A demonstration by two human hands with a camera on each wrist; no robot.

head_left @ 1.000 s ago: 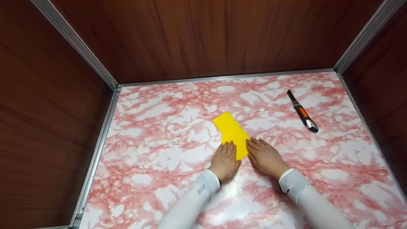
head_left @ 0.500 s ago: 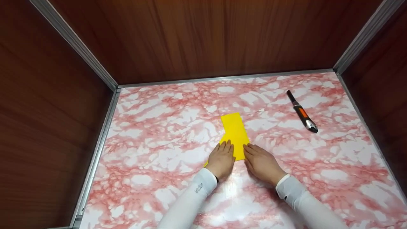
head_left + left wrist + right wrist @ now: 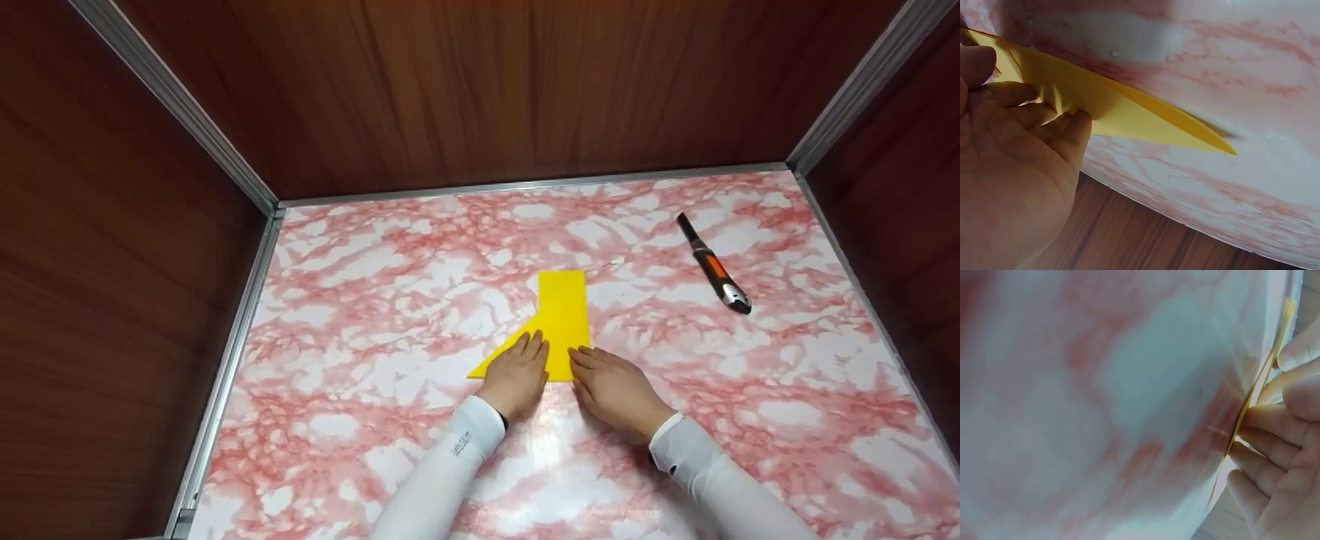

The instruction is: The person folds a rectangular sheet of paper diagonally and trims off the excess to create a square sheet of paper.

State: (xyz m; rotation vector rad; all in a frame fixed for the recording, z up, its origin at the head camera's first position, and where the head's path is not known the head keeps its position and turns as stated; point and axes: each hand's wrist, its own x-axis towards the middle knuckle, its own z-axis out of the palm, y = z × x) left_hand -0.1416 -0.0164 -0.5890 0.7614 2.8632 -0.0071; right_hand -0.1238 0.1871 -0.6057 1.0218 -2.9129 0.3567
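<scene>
A folded piece of yellow paper (image 3: pixel 562 315) lies on the table, with an upright rectangular part and a pointed flap (image 3: pixel 499 358) to the left. My left hand (image 3: pixel 517 371) rests on the flap's side with its fingers extended. In the left wrist view, those fingertips touch the yellow paper (image 3: pixel 1123 115), whose layers part slightly toward the tip. The right hand (image 3: pixel 619 386) lies along the paper's lower right edge, fingers fairly straight. From the right wrist, the paper (image 3: pixel 1247 402) shows as a thin edge against the right hand's (image 3: pixel 1286 455) fingertips.
A black lighter-like tool (image 3: pixel 716 266) with an orange panel and silver end lies at the right of the pink-and-white marbled table (image 3: pixel 360 420). Dark wood panels (image 3: pixel 480 90) with metal edging (image 3: pixel 525 184) enclose the back and both sides.
The yellow paper has turned clockwise, so its top end has swung right and now points straight away. Its pointed flap has come into view left of the left hand. Both hands have shifted slightly left.
</scene>
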